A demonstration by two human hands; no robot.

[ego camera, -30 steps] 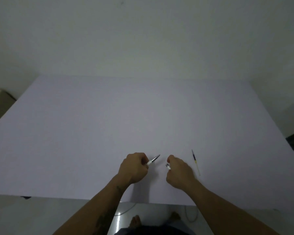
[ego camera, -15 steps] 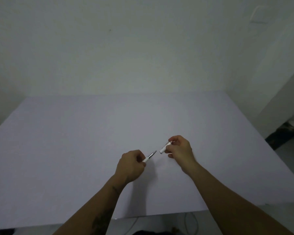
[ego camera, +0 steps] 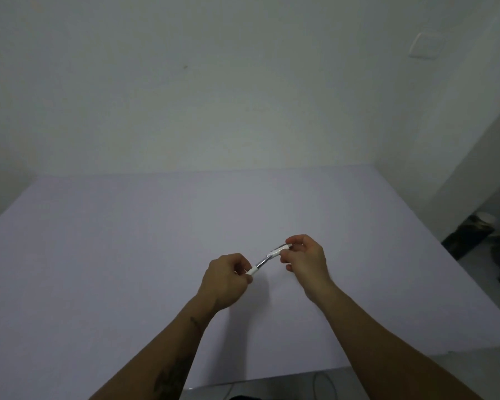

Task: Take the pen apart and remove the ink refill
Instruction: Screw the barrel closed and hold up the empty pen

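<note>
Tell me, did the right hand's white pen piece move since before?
Yes. The white pen piece moved left over the lavender table to meet the left hand's silver-tipped piece.

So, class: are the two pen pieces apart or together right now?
Together, or at least touching: the pen reads as one unbroken line between the left hand and the right hand. Whether they are fully seated, cannot tell.

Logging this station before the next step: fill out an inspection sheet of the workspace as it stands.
Surface: pale lilac tabletop, bare apart from the hands' shadow.
Job's things: slim white-and-silver pen, held above the table, its two pieces meeting end to end; ink refill not in view.
Clutter: nothing seen.
Grippers: left hand pinches the pen's lower white end; right hand pinches its upper white end.
Cables: thin cord below the table's near edge.
Surroundings: white wall switch plate; dark objects on the floor at right.
</note>
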